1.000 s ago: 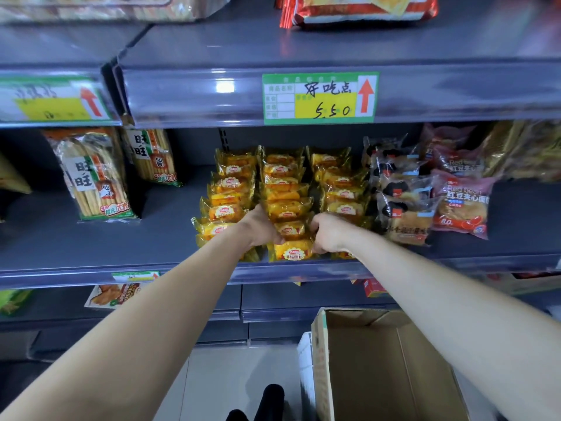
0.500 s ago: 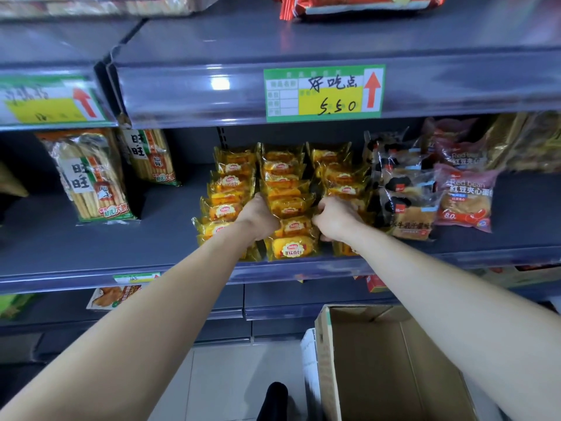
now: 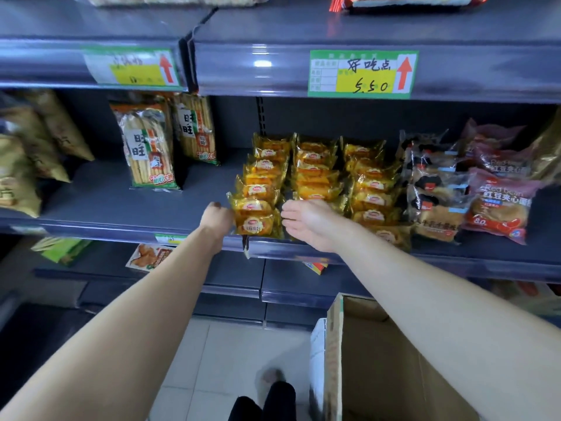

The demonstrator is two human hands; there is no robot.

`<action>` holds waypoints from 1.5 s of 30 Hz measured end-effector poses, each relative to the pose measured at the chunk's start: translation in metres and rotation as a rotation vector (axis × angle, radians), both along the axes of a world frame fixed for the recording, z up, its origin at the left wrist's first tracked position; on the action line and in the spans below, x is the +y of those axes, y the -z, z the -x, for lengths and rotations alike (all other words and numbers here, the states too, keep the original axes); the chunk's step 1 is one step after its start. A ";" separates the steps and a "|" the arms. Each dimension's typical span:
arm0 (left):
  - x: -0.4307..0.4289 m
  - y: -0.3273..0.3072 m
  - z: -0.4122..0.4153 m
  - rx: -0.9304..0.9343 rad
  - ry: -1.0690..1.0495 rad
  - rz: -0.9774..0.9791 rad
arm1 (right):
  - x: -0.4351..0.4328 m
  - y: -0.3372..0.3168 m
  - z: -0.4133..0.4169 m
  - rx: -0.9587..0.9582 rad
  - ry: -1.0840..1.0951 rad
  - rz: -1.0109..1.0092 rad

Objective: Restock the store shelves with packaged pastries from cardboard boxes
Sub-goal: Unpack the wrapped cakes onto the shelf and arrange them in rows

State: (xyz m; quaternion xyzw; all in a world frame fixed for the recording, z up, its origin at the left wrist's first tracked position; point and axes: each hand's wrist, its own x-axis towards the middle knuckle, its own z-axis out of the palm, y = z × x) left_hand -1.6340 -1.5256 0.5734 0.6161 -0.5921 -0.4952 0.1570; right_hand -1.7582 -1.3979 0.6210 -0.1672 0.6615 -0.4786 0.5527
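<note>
Open cardboard box (image 3: 379, 360): on the floor, lower right, below the shelf (image 3: 121, 205) front edge. Left hand (image 3: 217, 218): fingers curled against the left edge of the front yellow pastry pack (image 3: 256, 224), grip not discernible; right hand (image 3: 306, 223): fingers loosely spread, just right of it. Pastry rows (image 3: 315, 174): three, running to the back, with bare shelf to their left up to the rice-cracker bags (image 3: 148, 153).

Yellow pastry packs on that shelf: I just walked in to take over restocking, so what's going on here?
A person is lining up three rows of yellow pastry packs on the middle shelf. The left hand is against the left edge of the left row's front pack; whether it grips is unclear. The right hand is open at that pack's right side. An open cardboard box stands on the floor below.
</note>
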 end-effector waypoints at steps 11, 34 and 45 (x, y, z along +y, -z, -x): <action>-0.041 0.025 0.018 0.274 0.035 -0.183 | -0.066 0.038 -0.006 0.073 0.075 -0.145; -0.094 0.037 0.056 0.383 0.063 -0.146 | -0.104 0.052 0.028 0.118 0.143 -0.247; -0.110 0.031 0.070 0.410 0.028 -0.163 | -0.116 0.056 0.036 0.129 0.227 -0.232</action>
